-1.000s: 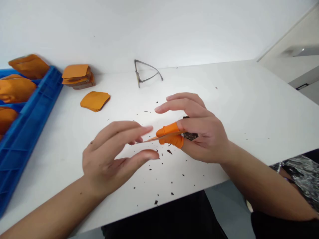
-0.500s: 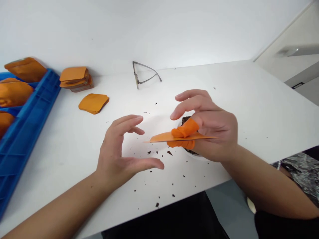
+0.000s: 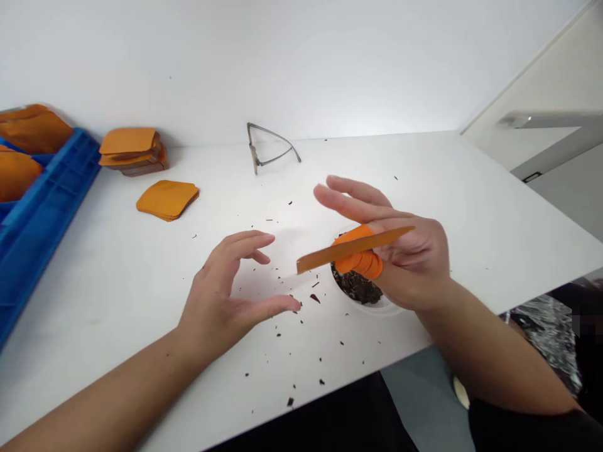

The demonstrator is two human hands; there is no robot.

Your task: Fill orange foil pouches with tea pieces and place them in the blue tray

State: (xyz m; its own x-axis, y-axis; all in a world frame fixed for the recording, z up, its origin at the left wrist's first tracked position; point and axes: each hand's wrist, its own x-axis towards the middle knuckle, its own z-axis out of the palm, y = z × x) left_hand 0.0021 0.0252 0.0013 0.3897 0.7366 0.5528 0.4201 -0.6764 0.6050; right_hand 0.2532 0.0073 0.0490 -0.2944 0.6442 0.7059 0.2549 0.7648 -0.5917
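My right hand (image 3: 409, 257) pinches a thin, flat orange sheet (image 3: 351, 250), seen nearly edge-on and tilted. Orange rubber finger cots (image 3: 360, 262) cover the gripping fingertips. Below that hand sits a clear round dish (image 3: 357, 301) holding dark crumbly material (image 3: 355, 287), partly hidden by my fingers. My left hand (image 3: 230, 292) hovers open over the white table (image 3: 141, 295), holding nothing, just left of the sheet's end. Dark flakes (image 3: 301, 311) lie scattered on the tabletop under and between my hands.
Further left are a stack of orange pieces (image 3: 133, 150) and a smaller orange stack (image 3: 167, 199). A blue plastic crate (image 3: 47, 220) with orange pieces stands at the far left. Wire-framed eyeglasses (image 3: 266, 145) lie at the back, by the wall.
The orange sheet has tilted from nearly level, with its left end now lower, and my right hand has shifted, showing more of the dish. My left hand has barely moved.
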